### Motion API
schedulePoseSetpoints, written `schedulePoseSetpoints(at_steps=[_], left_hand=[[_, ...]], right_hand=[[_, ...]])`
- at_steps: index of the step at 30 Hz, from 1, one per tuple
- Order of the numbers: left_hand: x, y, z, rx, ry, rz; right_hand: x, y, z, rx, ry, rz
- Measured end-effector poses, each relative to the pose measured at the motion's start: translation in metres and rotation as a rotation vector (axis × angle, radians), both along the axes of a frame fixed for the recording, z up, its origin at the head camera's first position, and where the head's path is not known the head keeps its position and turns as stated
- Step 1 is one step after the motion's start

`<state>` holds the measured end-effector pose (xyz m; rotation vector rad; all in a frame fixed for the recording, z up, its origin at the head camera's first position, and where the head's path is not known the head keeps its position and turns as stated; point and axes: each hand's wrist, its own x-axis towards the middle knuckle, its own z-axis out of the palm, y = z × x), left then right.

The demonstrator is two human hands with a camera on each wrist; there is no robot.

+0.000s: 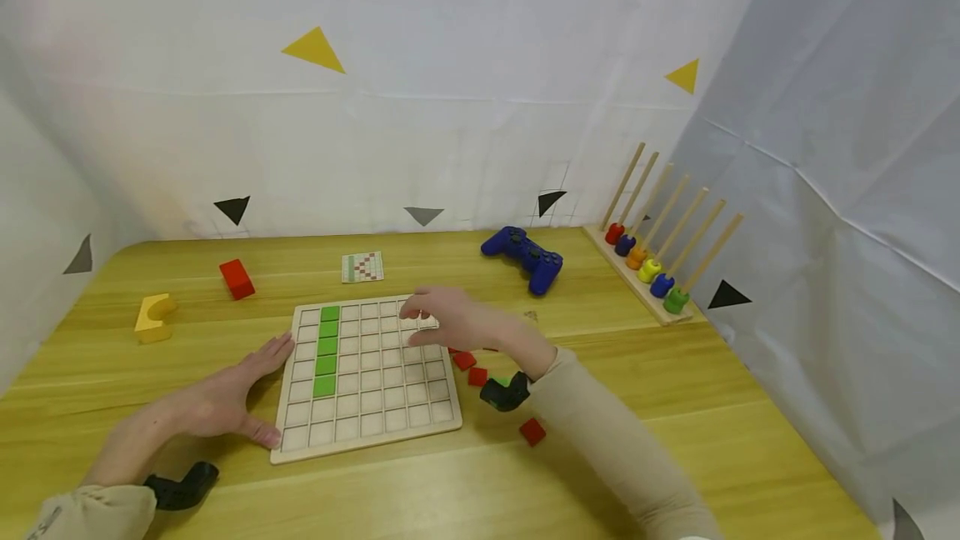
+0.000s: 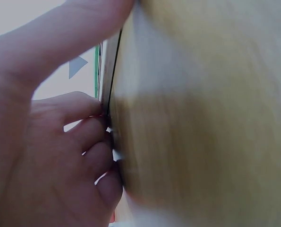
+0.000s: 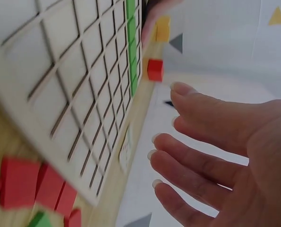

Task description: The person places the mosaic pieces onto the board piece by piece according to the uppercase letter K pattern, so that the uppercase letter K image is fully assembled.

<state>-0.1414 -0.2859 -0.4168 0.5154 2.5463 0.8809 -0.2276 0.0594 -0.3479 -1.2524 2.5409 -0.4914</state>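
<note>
A wooden grid board (image 1: 367,445) lies flat on the table, with a column of several green square tiles (image 1: 326,346) near its left side. At its left edge, my left hand (image 1: 217,400) has its fingers spread, thumb and fingertips touching the rim. Over the upper right part of the board hovers my right hand (image 1: 457,325). The right wrist view shows this hand (image 3: 211,151) with loosely bent fingers and nothing between them. Several loose red tiles (image 3: 18,182) and a green tile (image 3: 40,220) lie just beyond the board's right edge, partly hidden by my right arm in the head view.
Behind the board lies a small printed pattern card (image 1: 363,267). A blue game controller (image 1: 522,257) is at the back, left of a wooden peg rack (image 1: 647,280) with coloured beads. A red block (image 1: 237,279) and a yellow arch block (image 1: 154,319) stand at left.
</note>
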Motion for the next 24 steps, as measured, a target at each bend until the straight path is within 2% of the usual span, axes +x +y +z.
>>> schedulePoseSetpoints(at_steps=[4,12,16,24], left_hand=[[0.001,0.000,-0.001,0.000,0.006,0.000],[0.001,0.001,0.000,-0.007,0.004,0.001],[0.001,0.001,0.001,0.001,0.003,0.001],[0.000,0.000,0.000,0.002,-0.001,-0.001]], right_hand=[[-0.008,0.018,-0.002,-0.018,-0.029,-0.032],[-0.015,0.054,-0.008,-0.024,0.036,-0.068],[-0.017,0.072,-0.014,-0.054,0.018,-0.116],[-0.026,0.089,-0.028,0.007,-0.002,-0.145]])
